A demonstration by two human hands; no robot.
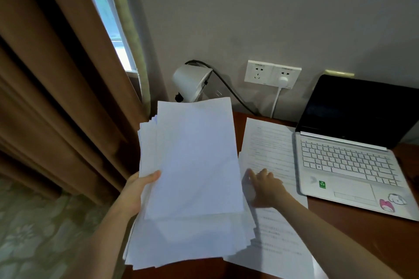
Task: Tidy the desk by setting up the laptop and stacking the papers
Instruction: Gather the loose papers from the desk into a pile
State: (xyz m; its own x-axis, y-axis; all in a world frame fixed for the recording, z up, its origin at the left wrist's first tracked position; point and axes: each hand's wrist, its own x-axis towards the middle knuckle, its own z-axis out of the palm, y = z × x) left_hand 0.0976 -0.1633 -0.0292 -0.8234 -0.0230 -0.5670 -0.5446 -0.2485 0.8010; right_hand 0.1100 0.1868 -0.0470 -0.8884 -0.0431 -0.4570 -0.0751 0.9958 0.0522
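My left hand (136,190) grips a thick, uneven stack of white papers (192,165) by its left edge, thumb on top, holding it lifted over the desk's left end. My right hand (266,188) lies on printed sheets (269,147) spread flat on the brown desk (362,233), fingers reaching left toward the stack's right edge; the fingertips are blurred. A white laptop (349,165) stands open at the right with a dark screen, stickers on its palm rest.
A white desk lamp (192,81) with a black cable stands behind the stack. Wall sockets (272,73) hold a white plug with a cord. Brown curtains (56,97) hang at the left beside a window. Patterned green floor lies below left.
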